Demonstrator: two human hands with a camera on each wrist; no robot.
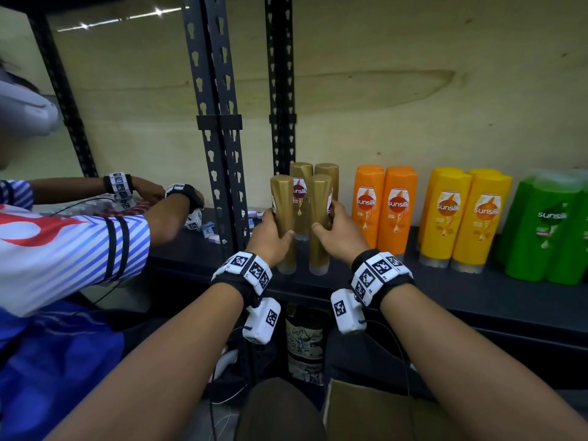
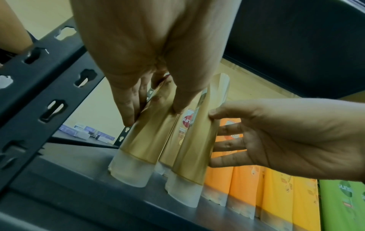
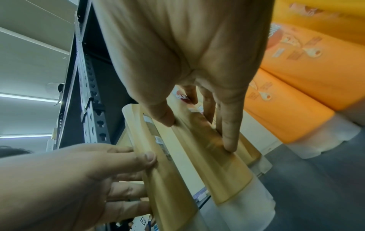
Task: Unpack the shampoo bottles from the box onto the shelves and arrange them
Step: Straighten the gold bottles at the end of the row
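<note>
Several gold shampoo bottles stand cap-down in a tight group at the left end of the black shelf (image 1: 445,291). My left hand (image 1: 278,224) grips the front-left gold bottle (image 1: 283,198), thumb on its near face and fingers round its left side. My right hand (image 1: 326,218) grips the front-right gold bottle (image 1: 319,246) in the same way. The left wrist view shows my left hand (image 2: 154,115) on the front-left bottle (image 2: 142,140). In the right wrist view my right hand (image 3: 197,132) pinches the front-right bottle (image 3: 223,171). Both bottles stand on the shelf.
To the right stand orange bottles (image 1: 385,208), yellow bottles (image 1: 464,218) and green bottles (image 1: 547,230) in rows. A black slotted upright (image 1: 219,154) stands just left of the gold group. Another person's arms (image 1: 159,218) work on the neighbouring shelf. A cardboard box (image 1: 381,415) sits below.
</note>
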